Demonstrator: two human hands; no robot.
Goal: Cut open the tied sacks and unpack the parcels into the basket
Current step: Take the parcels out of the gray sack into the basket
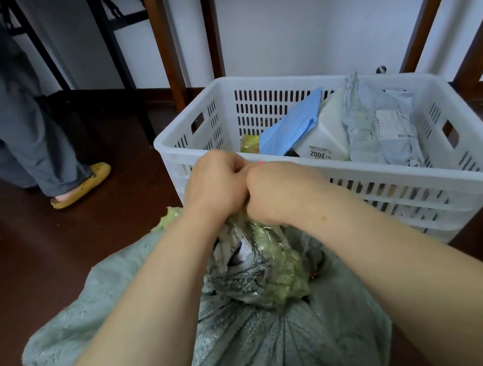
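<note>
Fingers [233, 165] of both hands curled tight on the bunched neck [263, 257] of the sack [257, 351]. Left hand [214, 183] and right hand [281, 189] touch, just in front of the white basket [402, 165]. Sack on dark wood floor [42, 257]. Parcels [381, 129] in basket. White wall [289, 21] behind basket; bystander's yellow slipper [82, 185] to its left.

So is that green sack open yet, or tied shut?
Tied shut. The sack has its neck gathered into a tight, tape-wrapped bunch; the left hand and right hand grip its top.
</note>
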